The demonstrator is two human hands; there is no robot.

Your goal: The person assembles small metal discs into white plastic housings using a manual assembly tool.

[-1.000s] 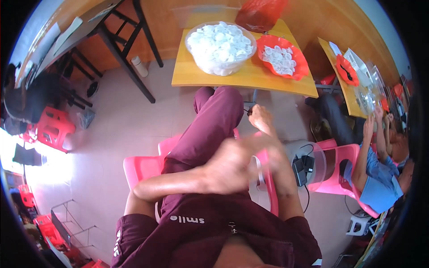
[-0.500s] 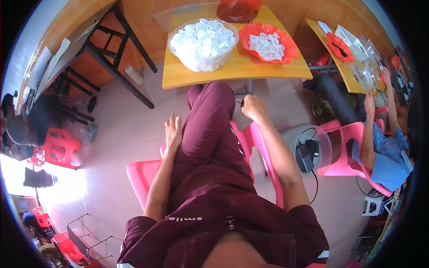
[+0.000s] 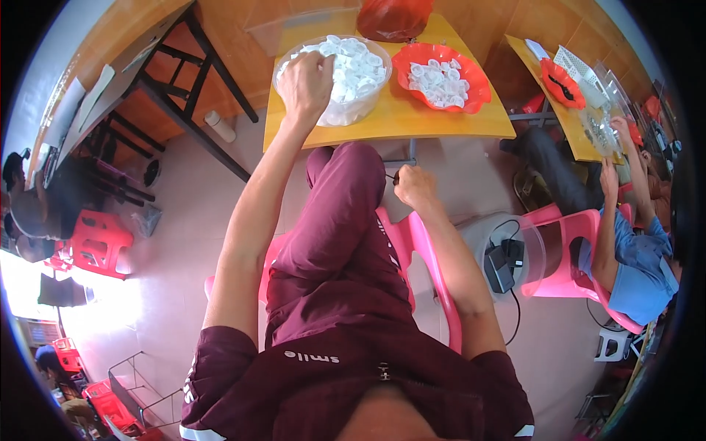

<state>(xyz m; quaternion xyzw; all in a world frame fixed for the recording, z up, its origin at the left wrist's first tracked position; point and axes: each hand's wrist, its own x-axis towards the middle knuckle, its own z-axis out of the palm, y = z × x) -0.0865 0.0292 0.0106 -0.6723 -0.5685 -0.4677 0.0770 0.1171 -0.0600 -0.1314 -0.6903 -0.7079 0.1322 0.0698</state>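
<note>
My left hand (image 3: pixel 305 87) reaches over the left rim of a large clear round tub (image 3: pixel 348 114), heaped with small white translucent plastic pieces (image 3: pixel 351 72). Its fingers curl down onto the heap; the tips are hidden, so what they pinch cannot be made out. Beside my crossed leg, below the table's front edge, my right hand (image 3: pixel 416 187) is closed. A small dark bit with a thin end shows at its fingers, too small to name. To the right of the tub, a red wavy-rimmed dish (image 3: pixel 476 82) holds more white pieces (image 3: pixel 440 83).
Tub and dish stand on a yellow wooden table (image 3: pixel 412 126), with a red plastic bag (image 3: pixel 395 18) behind. At right, black power adapters (image 3: pixel 500 268) lie on a clear round lid on a stool. A co-worker in blue (image 3: pixel 638 283) handles things at another table (image 3: pixel 548 92).
My left hand has risen from beside my thigh and gone forward to the tub of white pieces. My right hand has shifted only slightly.
</note>
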